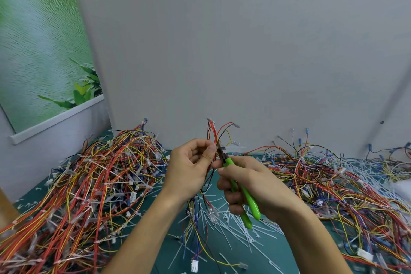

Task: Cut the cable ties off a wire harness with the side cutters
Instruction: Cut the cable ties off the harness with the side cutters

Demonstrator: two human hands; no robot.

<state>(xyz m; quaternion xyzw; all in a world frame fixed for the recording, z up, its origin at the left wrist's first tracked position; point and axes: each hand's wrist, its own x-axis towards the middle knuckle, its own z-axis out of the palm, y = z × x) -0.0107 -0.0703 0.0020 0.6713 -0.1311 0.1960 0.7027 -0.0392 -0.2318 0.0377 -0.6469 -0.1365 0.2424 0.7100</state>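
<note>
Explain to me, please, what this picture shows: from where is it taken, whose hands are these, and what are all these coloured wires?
There is no machine here. A person wears a camera on the head, so the one picture looks forward and down at that person's own two hands. The left hand pinches a wire harness, a bundle of thin coloured wires, and holds it upright. The right hand grips side cutters with green handles; their tip is at the bundle, close to the left thumb. On the green table lie many more harnesses, in a left pile and a right pile. The white strips between them look like cut cable ties. Behind is a plain grey wall.
</note>
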